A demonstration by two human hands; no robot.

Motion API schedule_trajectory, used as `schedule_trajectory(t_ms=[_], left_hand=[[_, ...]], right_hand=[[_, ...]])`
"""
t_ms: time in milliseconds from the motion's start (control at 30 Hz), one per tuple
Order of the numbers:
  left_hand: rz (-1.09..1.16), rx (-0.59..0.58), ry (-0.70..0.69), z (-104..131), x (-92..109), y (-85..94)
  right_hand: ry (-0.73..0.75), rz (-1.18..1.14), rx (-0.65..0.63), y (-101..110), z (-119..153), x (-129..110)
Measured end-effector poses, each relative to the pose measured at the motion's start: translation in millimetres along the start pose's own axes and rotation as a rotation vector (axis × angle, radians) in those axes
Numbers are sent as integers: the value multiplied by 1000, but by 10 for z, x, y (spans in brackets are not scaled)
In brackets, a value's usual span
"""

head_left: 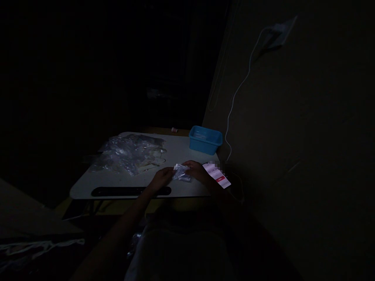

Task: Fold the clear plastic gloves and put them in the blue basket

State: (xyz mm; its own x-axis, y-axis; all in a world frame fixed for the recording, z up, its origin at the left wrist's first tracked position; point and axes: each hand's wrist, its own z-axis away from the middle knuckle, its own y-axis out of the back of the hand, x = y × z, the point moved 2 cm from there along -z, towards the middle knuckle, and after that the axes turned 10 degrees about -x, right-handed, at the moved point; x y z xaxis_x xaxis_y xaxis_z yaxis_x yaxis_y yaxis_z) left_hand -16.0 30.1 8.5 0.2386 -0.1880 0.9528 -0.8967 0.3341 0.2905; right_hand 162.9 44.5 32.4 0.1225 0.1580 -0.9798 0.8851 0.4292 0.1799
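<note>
Between my two hands, over the front of a white folding table (172, 148), is a small stack of clear plastic packets (181, 173). My left hand (163, 178) has its fingers closed on the stack's left edge. On the right side, my right hand (195, 170) grips the same stack, thumb and fingers around it. What is inside the packets is too dark to make out. A crumpled heap of clear plastic bags (129, 152) lies on the table's left half. Just right of my right hand, a phone (216, 175) shows a lit screen.
A blue plastic basket (205, 142) stands at the table's back right corner, with something pale inside. Behind the table lies a small pinkish object (174, 130). A white cable (233, 101) hangs from a wall socket (278, 34). The room is very dark.
</note>
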Motion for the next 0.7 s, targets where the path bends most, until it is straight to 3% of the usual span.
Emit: schedule_trajectory(t_ms=[133, 400, 700], left_hand=[[46, -32, 39, 6, 25, 21], [34, 101, 44, 66, 38, 96], [24, 81, 76, 59, 41, 92]], right_hand=[[-50, 10, 21, -76, -13, 4], [-348, -35, 87, -68, 86, -13], [-307, -100, 85, -91, 92, 38]])
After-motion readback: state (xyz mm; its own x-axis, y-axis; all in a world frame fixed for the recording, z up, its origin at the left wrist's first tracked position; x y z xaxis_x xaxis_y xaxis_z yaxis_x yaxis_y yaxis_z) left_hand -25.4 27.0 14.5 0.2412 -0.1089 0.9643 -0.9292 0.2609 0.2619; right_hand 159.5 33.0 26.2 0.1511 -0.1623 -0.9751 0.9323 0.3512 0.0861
